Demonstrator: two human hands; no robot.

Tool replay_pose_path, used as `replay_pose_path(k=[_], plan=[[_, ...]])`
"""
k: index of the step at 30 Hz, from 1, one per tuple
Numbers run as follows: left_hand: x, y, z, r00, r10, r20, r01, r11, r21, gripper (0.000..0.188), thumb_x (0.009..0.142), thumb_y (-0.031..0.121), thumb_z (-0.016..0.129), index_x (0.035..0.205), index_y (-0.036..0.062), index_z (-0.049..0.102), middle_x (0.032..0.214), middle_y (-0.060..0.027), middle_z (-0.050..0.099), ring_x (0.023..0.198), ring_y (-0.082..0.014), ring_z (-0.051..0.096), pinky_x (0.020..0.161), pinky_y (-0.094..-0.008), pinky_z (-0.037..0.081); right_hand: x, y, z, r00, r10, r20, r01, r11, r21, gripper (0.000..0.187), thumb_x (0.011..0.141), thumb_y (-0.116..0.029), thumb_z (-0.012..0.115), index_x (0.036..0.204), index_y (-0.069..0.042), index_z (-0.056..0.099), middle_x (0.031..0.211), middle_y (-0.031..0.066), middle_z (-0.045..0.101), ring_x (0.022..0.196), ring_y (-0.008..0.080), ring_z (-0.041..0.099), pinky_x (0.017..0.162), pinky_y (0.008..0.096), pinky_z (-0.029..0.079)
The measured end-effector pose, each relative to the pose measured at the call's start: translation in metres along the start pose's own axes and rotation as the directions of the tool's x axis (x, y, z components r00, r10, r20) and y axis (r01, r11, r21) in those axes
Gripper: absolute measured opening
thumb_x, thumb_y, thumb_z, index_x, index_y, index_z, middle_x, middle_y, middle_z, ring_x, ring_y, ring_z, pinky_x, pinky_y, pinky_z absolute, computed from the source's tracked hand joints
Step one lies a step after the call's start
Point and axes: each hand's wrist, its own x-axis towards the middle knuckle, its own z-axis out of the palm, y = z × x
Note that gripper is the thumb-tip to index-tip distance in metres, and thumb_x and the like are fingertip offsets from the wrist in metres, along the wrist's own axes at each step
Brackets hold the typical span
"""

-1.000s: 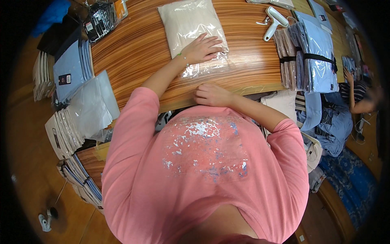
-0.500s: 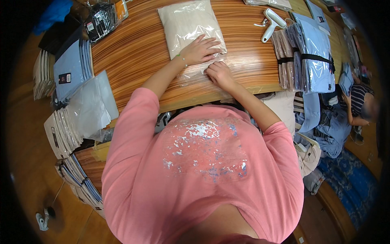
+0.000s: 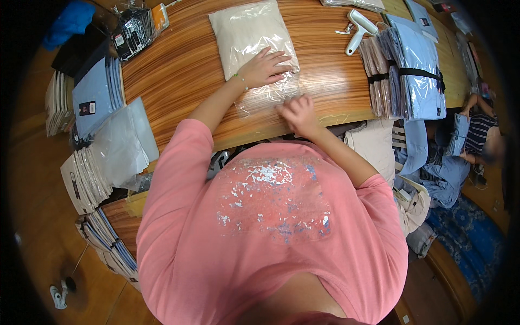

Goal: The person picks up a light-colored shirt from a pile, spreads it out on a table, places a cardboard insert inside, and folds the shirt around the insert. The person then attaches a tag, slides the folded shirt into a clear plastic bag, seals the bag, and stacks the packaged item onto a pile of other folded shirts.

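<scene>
A clear plastic bag with folded beige cloth (image 3: pixel 246 35) inside lies on the wooden table. My left hand (image 3: pixel 266 69) rests flat across its near part, fingers spread. The bag's loose clear flap (image 3: pixel 254 103) extends from there toward the table's near edge. Beside the flap's right side is my right hand (image 3: pixel 300 116), fingers curled together and slightly blurred. Whatever its fingertips pinch is too small or hidden to make out.
A white-handled roller (image 3: pixel 357 35) lies at the back right, next to banded stacks of bagged blue garments (image 3: pixel 420 76). Clear sleeves (image 3: pixel 124 143) and bundled beige packs (image 3: pixel 81 176) sit at the left. At the far right, another person (image 3: pixel 479 127) handles a blue garment.
My right hand has moved down toward the table's near edge, away from my left hand. The left hand stays on the bag. At the far right, the other person's arms have shifted.
</scene>
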Motion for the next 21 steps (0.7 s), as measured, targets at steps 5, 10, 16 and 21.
replay_pose_path(k=[5, 10, 16, 21], plan=[[0.001, 0.001, 0.001, 1.0, -0.005, -0.016, 0.005, 1.0, 0.005, 0.039, 0.089, 0.036, 0.049, 0.126, 0.0266, 0.049, 0.138, -0.0014, 0.038, 0.13, -0.02, 0.031, 0.107, -0.049, 0.021, 0.014, 0.047, 0.007, 0.964, -0.023, 0.264, 0.006, 0.998, 0.063, 0.02, 0.07, -0.011, 0.057, 0.09, -0.01, 0.06, 0.091, 0.0037, 0.055, 0.093, 0.0207, 0.051, 0.081, 0.037, 0.038], [0.001, 0.002, 0.0, 1.0, -0.01, 0.001, 0.01, 1.0, 0.009, 0.038, 0.089, 0.036, 0.049, 0.125, 0.027, 0.05, 0.137, -0.001, 0.039, 0.13, -0.0198, 0.032, 0.107, -0.0484, 0.022, 0.006, 0.061, 0.005, 0.966, -0.058, 0.253, 0.038, 0.996, 0.083, 0.008, 0.073, -0.014, 0.052, 0.079, -0.01, 0.055, 0.08, 0.003, 0.054, 0.083, 0.0199, 0.053, 0.076, 0.032, 0.04], [0.001, 0.003, 0.001, 0.997, 0.004, -0.076, -0.005, 1.0, -0.01, 0.035, 0.088, 0.037, 0.05, 0.121, 0.0255, 0.053, 0.133, -0.0005, 0.043, 0.127, -0.0192, 0.036, 0.106, -0.0476, 0.023, -0.003, 0.038, -0.016, 0.978, -0.051, 0.201, 0.064, 0.996, -0.059, 0.011, 0.072, -0.017, 0.053, 0.081, -0.01, 0.055, 0.076, 0.0031, 0.052, 0.078, 0.0192, 0.053, 0.073, 0.032, 0.042], [-0.001, 0.001, 0.003, 0.998, 0.007, -0.066, -0.007, 1.0, -0.001, 0.034, 0.088, 0.037, 0.05, 0.12, 0.0254, 0.054, 0.133, -0.0008, 0.043, 0.127, -0.0194, 0.036, 0.106, -0.0474, 0.023, -0.015, 0.008, -0.019, 0.963, 0.162, 0.217, -0.146, 0.985, -0.087, 0.014, 0.073, -0.014, 0.053, 0.085, -0.01, 0.057, 0.077, 0.0043, 0.053, 0.076, 0.021, 0.056, 0.068, 0.0348, 0.046]])
